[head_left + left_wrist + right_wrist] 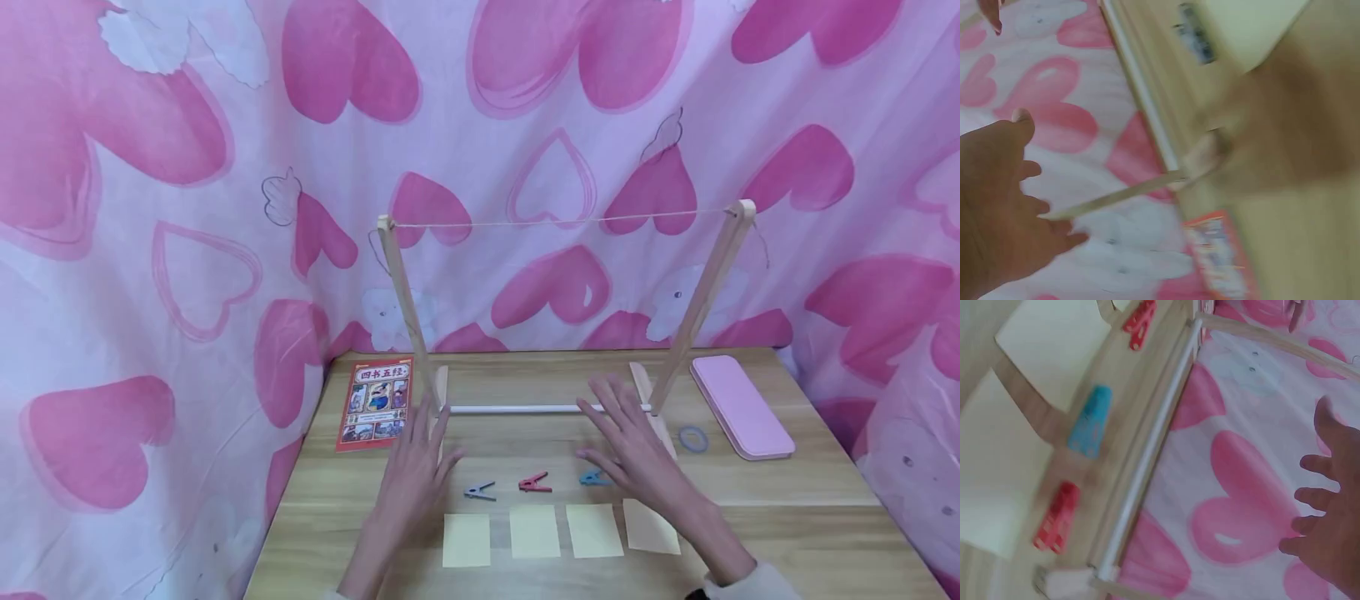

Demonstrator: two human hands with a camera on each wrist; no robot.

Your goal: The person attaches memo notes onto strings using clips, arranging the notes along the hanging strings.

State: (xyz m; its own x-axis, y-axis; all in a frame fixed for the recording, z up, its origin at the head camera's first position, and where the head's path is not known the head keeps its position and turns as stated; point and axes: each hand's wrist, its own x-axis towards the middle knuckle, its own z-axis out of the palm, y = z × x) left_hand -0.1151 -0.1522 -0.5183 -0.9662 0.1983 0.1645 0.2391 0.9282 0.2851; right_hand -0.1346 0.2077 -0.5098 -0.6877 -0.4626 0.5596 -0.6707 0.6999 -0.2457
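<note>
My left hand (412, 475), fingers straight and spread, is beside the left post (405, 300) of a wooden frame. My right hand (633, 442), fingers also spread, is near the right post (701, 308). Neither holds anything; whether they touch the frame I cannot tell. A white rod (525, 409) joins the posts low down, and a thin string (525, 223) spans their tops. In front lie a grey clothespin (480, 491), a red clothespin (535, 482) and a blue clothespin (592, 478), partly behind my right hand. Another red clothespin (1057, 517) appears in the right wrist view.
Several pale yellow paper squares (534, 532) lie in a row nearest me. A red comic-style booklet (356, 408) is at the left. To the right are a pink case (742, 407) and a greyish ring (693, 439). A heart-patterned curtain (555, 283) hangs behind the table.
</note>
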